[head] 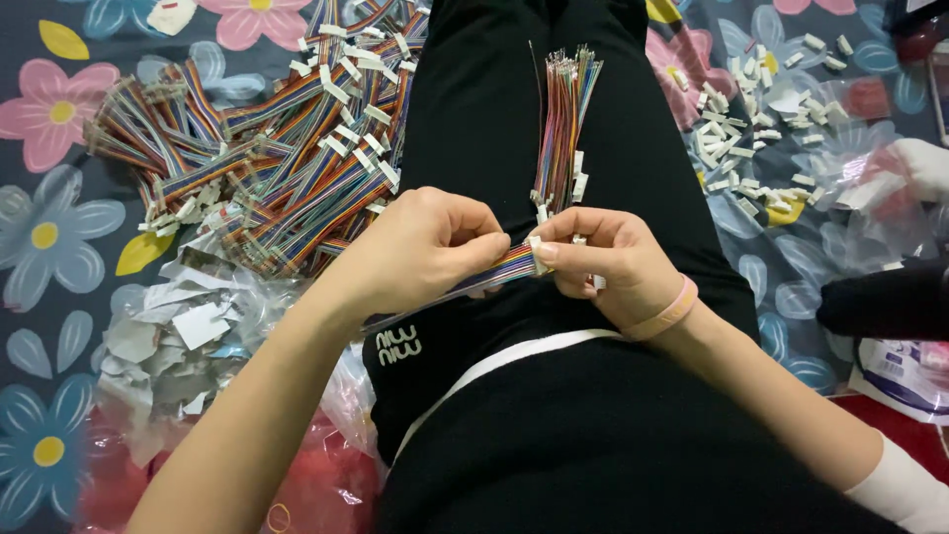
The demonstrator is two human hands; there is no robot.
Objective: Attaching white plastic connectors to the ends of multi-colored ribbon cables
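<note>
Left hand (425, 247) pinched ribbon cable (494, 269) over lap; long axis ran left-low to right-high. Right hand (603, 262) gripped white connector (537, 255) at cable's right end, hands nearly touching.

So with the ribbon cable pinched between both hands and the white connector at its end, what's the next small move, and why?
Probably push the white connector fully onto the rainbow ribbon cable. The left hand already pinches the cable just behind its end and the right hand has its fingertips on the connector, so they look lined up for seating.
</note>
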